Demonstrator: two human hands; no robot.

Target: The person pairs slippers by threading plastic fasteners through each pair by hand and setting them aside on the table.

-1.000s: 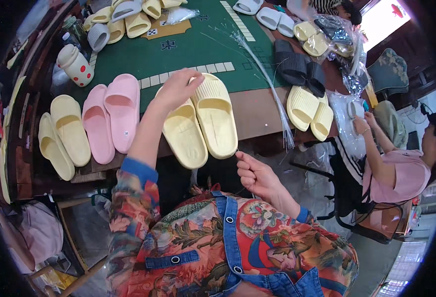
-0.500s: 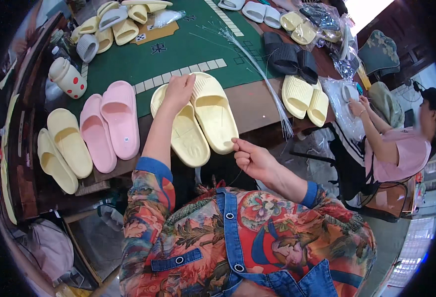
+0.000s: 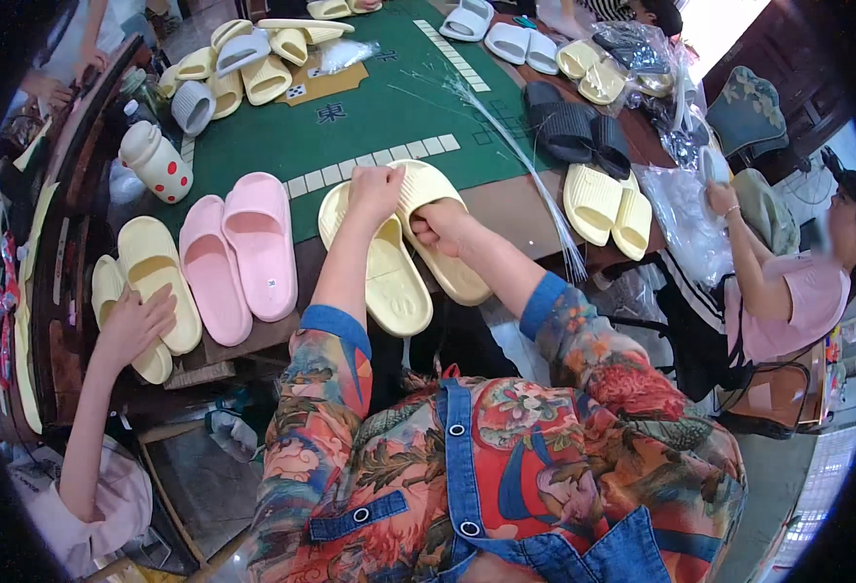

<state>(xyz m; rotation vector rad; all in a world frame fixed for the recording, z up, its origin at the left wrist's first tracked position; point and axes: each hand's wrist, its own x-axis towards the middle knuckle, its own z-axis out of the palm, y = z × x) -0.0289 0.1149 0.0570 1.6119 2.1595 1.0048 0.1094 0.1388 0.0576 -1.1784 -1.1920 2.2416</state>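
Observation:
A pair of pale yellow slippers lies side by side at the table's near edge, the left slipper (image 3: 396,291) and the right slipper (image 3: 459,277) both with toes pointing away from me. My left hand (image 3: 375,191) is closed over the inner edges of their ribbed straps, where the two meet. My right hand (image 3: 442,229) is curled at the strap opening of the right slipper, fingers partly tucked under the strap. What those fingers hold, if anything, is hidden.
Left stand pink slippers (image 3: 259,277) and another yellow pair (image 3: 169,291), touched by another person's hand (image 3: 136,325). A spotted bottle (image 3: 161,167) stands behind. White plastic strands (image 3: 520,155), black slippers (image 3: 559,126) and yellow slippers (image 3: 591,204) lie right. A seated person (image 3: 787,301) handles a slipper.
My right hand has moved from the right slipper's heel up into its strap opening. Another person's arm has come in at the left, onto the yellow pair. The view has shifted slightly.

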